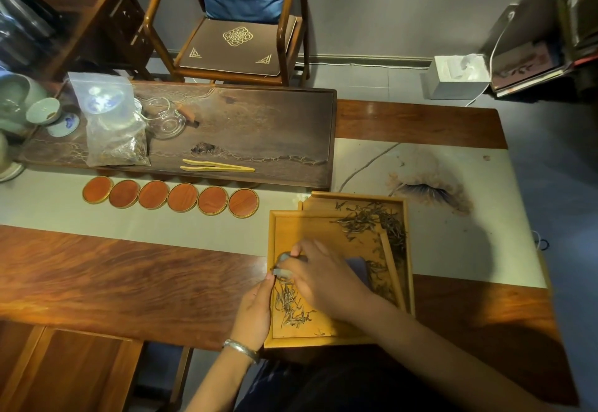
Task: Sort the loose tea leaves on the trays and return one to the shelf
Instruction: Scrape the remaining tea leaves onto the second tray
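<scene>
Two light wooden trays overlap at the table's near right. The upper tray (284,227) lies partly over the lower tray (408,250). Loose tea leaves (293,306) lie in a small heap on the upper tray, and a larger scatter of tea leaves (372,220) spreads across the far part of both. My right hand (326,279) reaches over the upper tray and pinches a small grey tool (284,257) at its tip. My left hand (254,309), with a silver bracelet on the wrist, grips the upper tray's left rim.
A dark tea board (259,120) at the back carries a plastic bag of tea (113,127), glassware and bamboo tweezers (216,165). Several round wooden coasters (181,198) line the cloth runner. A chair (239,39) stands behind the table; cups sit far left.
</scene>
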The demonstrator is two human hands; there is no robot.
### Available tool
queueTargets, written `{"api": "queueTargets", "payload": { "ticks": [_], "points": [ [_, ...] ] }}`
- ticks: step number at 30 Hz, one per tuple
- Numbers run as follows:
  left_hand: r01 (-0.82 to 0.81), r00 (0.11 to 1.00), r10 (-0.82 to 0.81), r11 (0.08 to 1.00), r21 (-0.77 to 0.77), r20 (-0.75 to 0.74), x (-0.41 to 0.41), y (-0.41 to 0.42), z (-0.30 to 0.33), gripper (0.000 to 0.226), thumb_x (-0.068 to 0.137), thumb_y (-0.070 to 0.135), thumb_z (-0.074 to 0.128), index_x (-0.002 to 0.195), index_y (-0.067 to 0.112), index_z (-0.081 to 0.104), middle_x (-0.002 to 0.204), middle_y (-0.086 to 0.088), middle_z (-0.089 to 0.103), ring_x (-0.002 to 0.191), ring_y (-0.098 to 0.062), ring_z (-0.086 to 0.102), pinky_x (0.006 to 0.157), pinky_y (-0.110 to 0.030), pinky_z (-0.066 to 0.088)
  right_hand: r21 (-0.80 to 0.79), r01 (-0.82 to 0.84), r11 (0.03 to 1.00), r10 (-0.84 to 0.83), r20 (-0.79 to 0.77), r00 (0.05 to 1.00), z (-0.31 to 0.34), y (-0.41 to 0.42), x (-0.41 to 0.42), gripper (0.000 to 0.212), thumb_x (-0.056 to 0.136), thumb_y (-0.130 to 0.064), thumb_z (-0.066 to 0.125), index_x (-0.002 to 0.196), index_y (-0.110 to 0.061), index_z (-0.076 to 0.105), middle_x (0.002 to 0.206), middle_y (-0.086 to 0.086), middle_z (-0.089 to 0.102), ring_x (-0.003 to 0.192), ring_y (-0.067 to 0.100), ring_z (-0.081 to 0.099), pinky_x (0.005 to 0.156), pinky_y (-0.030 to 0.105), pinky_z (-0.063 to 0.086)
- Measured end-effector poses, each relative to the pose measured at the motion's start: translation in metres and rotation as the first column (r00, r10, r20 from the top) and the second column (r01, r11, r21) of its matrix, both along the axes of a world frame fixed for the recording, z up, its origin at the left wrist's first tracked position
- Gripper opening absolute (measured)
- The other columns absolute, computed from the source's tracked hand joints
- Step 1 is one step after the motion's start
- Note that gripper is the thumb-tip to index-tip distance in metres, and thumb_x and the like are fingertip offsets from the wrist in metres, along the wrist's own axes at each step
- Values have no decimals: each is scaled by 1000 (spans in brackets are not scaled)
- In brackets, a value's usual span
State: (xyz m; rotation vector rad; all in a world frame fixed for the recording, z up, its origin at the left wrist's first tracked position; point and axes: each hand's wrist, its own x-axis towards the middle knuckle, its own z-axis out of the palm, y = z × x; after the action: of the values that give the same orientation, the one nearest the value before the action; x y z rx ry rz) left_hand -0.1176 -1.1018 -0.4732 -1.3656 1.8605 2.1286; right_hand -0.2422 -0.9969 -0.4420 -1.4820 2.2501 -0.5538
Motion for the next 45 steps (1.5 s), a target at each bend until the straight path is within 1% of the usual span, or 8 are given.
{"api": "queueTargets", "payload": {
  "ticks": [3, 12, 17, 24, 29, 36, 42, 45],
  "points": [
    [-2, 1000, 2, 1000, 16, 17, 1, 1, -1, 36, 98, 32, 40, 87, 20, 72, 84, -3, 76, 78, -14, 72, 66, -18, 50, 30, -35, 999, 33, 51, 998, 3, 10, 2, 30, 95, -21, 45, 124, -25, 50, 126, 2, 38, 116, 19, 33, 93, 36, 36],
    [18, 1000, -18, 1000, 1, 0, -8, -2, 3, 38, 100, 27, 38, 90, 10, 70, 71, 4, 75, 63, -3, 69, 53, -7, 47, -31, -136, 990, 138, 62, 988, 21, 23, -7, 20, 93, -27, 45, 111, -25, 55, 128, -2, 40, 114, 12, 34, 89, 33, 41],
    [39, 999, -42, 995, -88, -29, -11, -4, 4, 34, 102, 19, 35, 86, 25, 65, 64, 19, 70, 65, 9, 63, 61, -4, 42, -15, -248, 969, 248, -12, 969, 22, 10, -4, 32, 90, -16, 53, 121, -23, 55, 125, 2, 42, 114, 20, 38, 90, 36, 42],
    [-5, 1000, 4, 1000, -11, -14, -6, -10, 0, 40, 99, 29, 40, 83, 6, 69, 66, 2, 71, 58, 1, 64, 54, -6, 45, 36, -361, 932, 362, -2, 932, 21, 21, -6, 32, 90, -19, 51, 120, -26, 56, 126, 1, 43, 115, 19, 37, 92, 37, 39],
    [-34, 999, 34, 999, 23, 5, -6, -11, -1, 42, 98, 33, 41, 86, 4, 70, 73, -3, 72, 63, -8, 67, 56, -10, 50, 28, -252, 967, 252, 30, 967, 30, 32, -21, 32, 91, -24, 49, 122, -28, 57, 131, 0, 41, 121, 17, 34, 95, 34, 38],
    [-77, 995, 75, 997, -21, -66, -12, -6, 9, 50, 97, 28, 45, 47, 24, 50, 46, 7, 48, 44, -7, 45, 48, -18, 40, 22, -350, 937, 350, -127, 928, 32, 18, 27, 33, 82, -18, 59, 115, -15, 57, 117, 10, 46, 108, 26, 42, 87, 42, 44],
    [-31, 996, 24, 995, -92, -81, -10, -7, 10, 56, 99, 25, 41, 43, 25, 49, 41, 9, 49, 40, 1, 45, 43, -11, 37, -8, -264, 964, 263, -65, 963, 23, 28, 36, 30, 86, -19, 43, 112, -17, 58, 113, 6, 47, 104, 22, 43, 81, 33, 44],
    [-40, 995, 35, 997, -61, -88, -9, -4, 9, 47, 99, 26, 41, 57, 16, 61, 48, 4, 60, 46, -3, 55, 48, -11, 43, -11, -275, 961, 274, -77, 959, 24, 32, 35, 32, 87, -23, 38, 109, -19, 59, 113, 5, 47, 105, 20, 42, 81, 31, 43]
  ]
}}
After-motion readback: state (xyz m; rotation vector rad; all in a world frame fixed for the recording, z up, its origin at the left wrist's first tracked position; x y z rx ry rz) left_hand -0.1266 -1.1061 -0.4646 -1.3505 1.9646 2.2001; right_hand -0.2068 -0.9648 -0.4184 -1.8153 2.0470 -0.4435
